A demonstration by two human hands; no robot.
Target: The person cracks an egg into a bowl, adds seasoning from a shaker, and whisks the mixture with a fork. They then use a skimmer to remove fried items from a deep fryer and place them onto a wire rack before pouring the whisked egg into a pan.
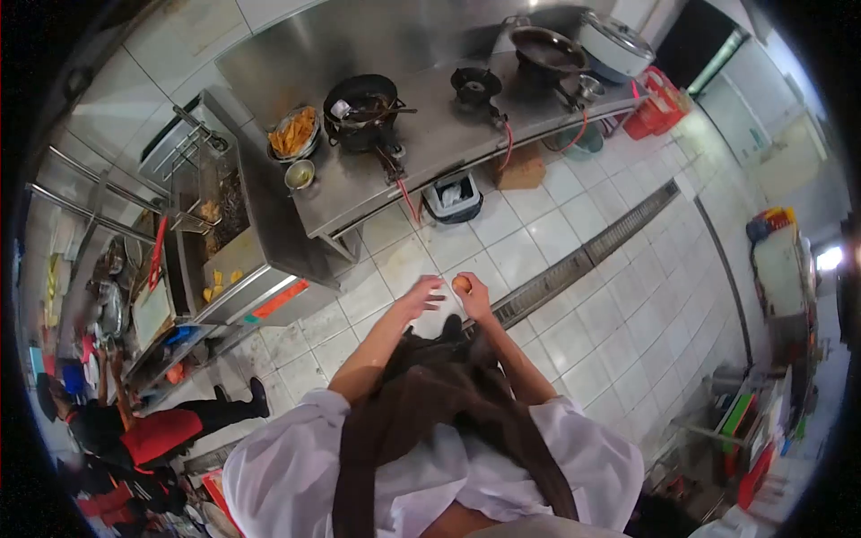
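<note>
In front of the brown apron [430,394], both hands are raised over the tiled floor. My right hand [477,296] is closed around a small, rounded orange-brown thing [462,283] that looks like an egg. Beside it on the left, a short gap away, my left hand [421,298] has its fingers spread and nothing visible in it. Neither hand touches a counter or a pan.
Ahead, a steel counter [430,148] bears a black wok [363,103], a burner [475,85] and a bowl of orange-brown food [292,133]. A fryer [229,224] stands left. A bin [453,197] sits below the counter. Co-workers [161,435] stand at far left.
</note>
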